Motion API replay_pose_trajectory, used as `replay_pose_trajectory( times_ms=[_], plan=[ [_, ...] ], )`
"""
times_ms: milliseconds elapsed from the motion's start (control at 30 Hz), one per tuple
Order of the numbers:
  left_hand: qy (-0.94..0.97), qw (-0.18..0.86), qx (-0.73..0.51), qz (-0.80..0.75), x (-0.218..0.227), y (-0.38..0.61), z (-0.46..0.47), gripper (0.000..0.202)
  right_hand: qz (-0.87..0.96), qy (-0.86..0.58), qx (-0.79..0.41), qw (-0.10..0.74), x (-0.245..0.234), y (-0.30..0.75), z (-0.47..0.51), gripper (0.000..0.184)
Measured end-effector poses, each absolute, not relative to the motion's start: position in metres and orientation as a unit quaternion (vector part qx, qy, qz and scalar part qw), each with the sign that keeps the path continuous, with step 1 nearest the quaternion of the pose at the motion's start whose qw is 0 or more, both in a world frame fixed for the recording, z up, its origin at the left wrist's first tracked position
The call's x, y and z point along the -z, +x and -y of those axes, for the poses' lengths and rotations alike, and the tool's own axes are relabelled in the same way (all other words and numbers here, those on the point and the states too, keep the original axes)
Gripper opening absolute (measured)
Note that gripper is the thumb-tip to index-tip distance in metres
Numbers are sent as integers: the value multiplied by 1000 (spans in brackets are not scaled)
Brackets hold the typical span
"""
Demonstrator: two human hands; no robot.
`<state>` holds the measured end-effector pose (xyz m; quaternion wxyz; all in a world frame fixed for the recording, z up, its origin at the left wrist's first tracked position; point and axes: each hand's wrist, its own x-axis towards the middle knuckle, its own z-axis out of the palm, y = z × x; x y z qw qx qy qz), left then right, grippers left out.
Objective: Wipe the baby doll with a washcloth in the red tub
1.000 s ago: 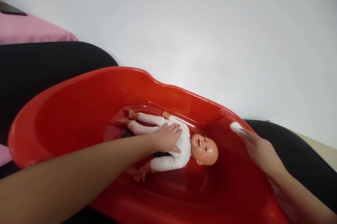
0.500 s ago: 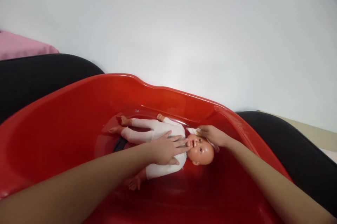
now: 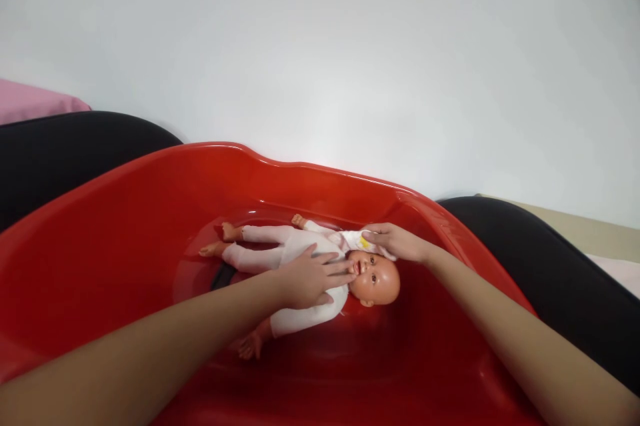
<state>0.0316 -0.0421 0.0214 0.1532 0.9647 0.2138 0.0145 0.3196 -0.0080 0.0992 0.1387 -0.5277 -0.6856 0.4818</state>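
Red, slick-looking tub point(image 3: 135, 213) may let the doll point(image 3: 293, 243) slide beneath my outspread left hand point(image 3: 306, 277), my right hand point(image 3: 397, 243) gripping cloth point(image 3: 354, 240).

Under the left hand point(image 3: 309, 277), spread on its chest, the bald doll point(image 3: 294, 244) lies face up in white clothes. The white cloth point(image 3: 353, 240), yellow-patched and bunched, hangs from the right hand point(image 3: 400, 243) beside the doll's head.

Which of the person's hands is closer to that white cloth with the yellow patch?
Right. The right hand holds the white cloth beside the doll's head; the left hand lies lower in the picture, on the doll's chest.
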Motion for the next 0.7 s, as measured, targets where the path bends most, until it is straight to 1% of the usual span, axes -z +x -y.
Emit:
replay_pose_trajectory(
  times_ms=[33, 67, 133, 200, 233, 333, 400, 433, 467, 533, 600, 667, 700],
  plan=[
    [966, 150, -8, -213, -22, 32, 42, 72, 679, -533, -482, 147, -99, 320, 7, 67],
    [967, 144, -6, -211, -23, 32, 43, 72, 670, -555, -474, 136, -98, 322, 7, 67],
    [968, 139, -19, -211, -23, 31, 43, 71, 648, -606, -455, 79, -96, 328, 7, 65],
    [968, 144, -25, -205, -22, 30, 42, 69, 651, -605, -457, 34, -96, 332, 8, 64],
    [968, 146, -25, -202, -22, 29, 42, 69, 665, -582, -468, 35, -97, 332, 8, 64],
    [969, 145, -26, -200, -20, 29, 40, 69, 700, -507, -494, 99, -103, 329, 10, 69],
    [968, 139, -36, -205, -20, 29, 40, 71, 706, -506, -481, 119, -106, 330, 10, 70],
    [968, 138, -35, -206, -20, 29, 40, 73, 713, -523, -454, 112, -108, 332, 9, 66],
    [969, 137, -30, -204, -19, 29, 41, 75, 723, -547, -413, 88, -109, 335, 8, 61],
    [968, 142, -27, -206, -19, 29, 41, 77, 738, -594, -320, 8, -113, 342, 6, 47],
    [964, 157, -37, -213, -19, 28, 42, 76, 739, -619, -256, -70, -121, 348, 6, 38],
    [960, 169, -49, -219, -20, 29, 42, 75, 737, -619, -247, -117, -132, 350, 7, 36],
    [959, 172, -49, -219, -20, 29, 42, 76, 736, -614, -260, -120, -139, 350, 8, 36]
  ],
)
